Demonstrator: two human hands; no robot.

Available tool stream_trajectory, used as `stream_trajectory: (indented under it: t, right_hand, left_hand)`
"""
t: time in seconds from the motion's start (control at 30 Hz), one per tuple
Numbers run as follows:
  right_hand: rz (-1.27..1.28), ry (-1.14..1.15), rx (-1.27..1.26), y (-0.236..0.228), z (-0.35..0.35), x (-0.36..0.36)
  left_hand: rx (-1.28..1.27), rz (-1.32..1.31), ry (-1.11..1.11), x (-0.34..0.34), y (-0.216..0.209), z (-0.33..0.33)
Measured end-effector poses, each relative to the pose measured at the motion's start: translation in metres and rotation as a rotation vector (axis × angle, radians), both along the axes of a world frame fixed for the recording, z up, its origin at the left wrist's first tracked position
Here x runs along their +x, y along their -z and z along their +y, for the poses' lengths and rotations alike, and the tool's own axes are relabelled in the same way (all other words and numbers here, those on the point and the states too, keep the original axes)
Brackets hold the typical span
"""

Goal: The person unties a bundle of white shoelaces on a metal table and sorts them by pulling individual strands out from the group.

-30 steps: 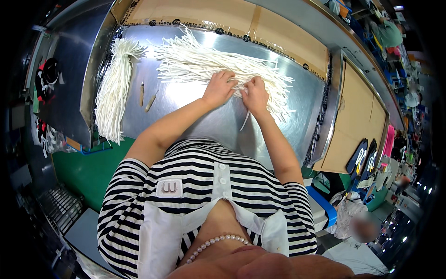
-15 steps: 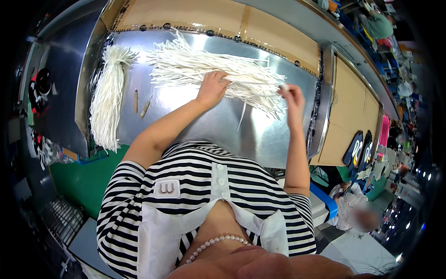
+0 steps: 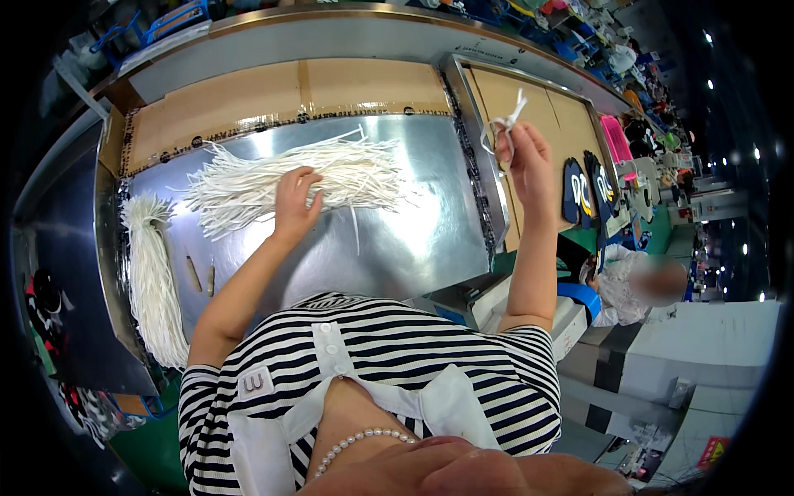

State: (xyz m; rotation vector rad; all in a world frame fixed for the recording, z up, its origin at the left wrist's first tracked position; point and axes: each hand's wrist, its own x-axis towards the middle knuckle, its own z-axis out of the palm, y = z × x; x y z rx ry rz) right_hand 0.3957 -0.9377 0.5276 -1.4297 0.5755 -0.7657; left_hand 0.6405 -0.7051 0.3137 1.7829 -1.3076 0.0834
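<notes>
My right hand (image 3: pixel 529 161) is raised over the right rim of the metal table, its fingers closed on a short white cord (image 3: pixel 508 122) that is looped and crossed on itself. A wide heap of white cords (image 3: pixel 240 186) lies across the middle of the table. On the heap's near side rests my left hand (image 3: pixel 296 205), thumb and fingers apart and no cord plainly gripped. One loose strand sticks out of the heap toward me.
At the table's left lies a gathered bundle of white cords (image 3: pixel 155 289). Beside it are two slim tools with wooden handles, one (image 3: pixel 193 273) left of the other (image 3: pixel 210 279). Taped cardboard (image 3: pixel 248 103) lines the far side. Dark patterned pieces (image 3: pixel 579 192) and a seated person (image 3: pixel 624 281) are rightward.
My right hand has lifted away from the heap, up and to the right, with the white cord. My left hand has loosened its fingers on the heap. The view has shifted rightward.
</notes>
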Motion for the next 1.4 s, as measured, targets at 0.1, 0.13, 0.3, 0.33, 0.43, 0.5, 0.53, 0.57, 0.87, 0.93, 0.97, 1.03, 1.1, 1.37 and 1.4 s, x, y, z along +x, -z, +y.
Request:
stream_trajectory:
  t: [0.1,0.13,0.3,0.33,0.43,0.5,0.53,0.57,0.87,0.93,0.97,1.03,1.1,1.37,1.4]
  right_hand:
    - [0.074,-0.100,-0.026,0.001,0.027,0.004]
    - [0.095,-0.143,-0.016,0.002,0.036,0.008]
    - [0.174,-0.361,-0.059,0.003,0.090,0.034]
    - [0.156,-0.418,-0.095,0.005,0.098,0.038]
    - [0.224,-0.483,-0.079,0.006,0.126,0.052]
    - [0.246,-0.514,-0.052,0.002,0.138,0.057]
    - [0.259,-0.526,-0.040,0.000,0.143,0.058]
    - [0.274,-0.551,-0.055,0.002,0.144,0.059]
    - [0.086,-0.356,-0.409,0.005,0.196,0.081]
    - [0.107,-0.325,-0.740,0.003,0.200,0.083]
    - [0.067,-0.301,-0.937,0.009,0.199,0.088]
    - [0.032,-0.268,-1.170,0.013,0.199,0.092]
    - [0.060,-0.379,-0.818,0.015,0.205,0.093]
    - [0.068,-0.588,-0.260,0.033,0.214,0.104]
    - [0.052,-0.572,-0.418,0.034,0.216,0.105]
  left_hand:
    - [-0.146,0.215,0.159,-0.021,-0.074,-0.006]
    - [-0.183,0.282,0.201,-0.030,-0.105,-0.005]
    - [-0.326,0.251,0.384,-0.050,-0.188,0.018]
    - [-0.309,0.259,0.387,-0.052,-0.194,0.023]
    - [-0.238,0.267,0.397,-0.053,-0.203,0.039]
    - [-0.146,0.297,0.384,-0.050,-0.205,0.052]
    - [-0.102,0.314,0.380,-0.048,-0.205,0.057]
    - [-0.077,0.347,0.392,-0.046,-0.205,0.062]
    - [-0.113,0.956,0.386,-0.032,-0.187,0.091]
    - [-0.121,0.971,0.349,-0.033,-0.184,0.097]
    - [-0.130,0.950,0.334,-0.032,-0.183,0.101]
    - [-0.146,0.915,0.308,-0.030,-0.179,0.107]
    - [-0.213,1.016,0.318,-0.028,-0.180,0.112]
    - [-0.339,1.338,0.349,-0.022,-0.160,0.125]
    - [-0.326,1.322,0.314,-0.024,-0.160,0.127]
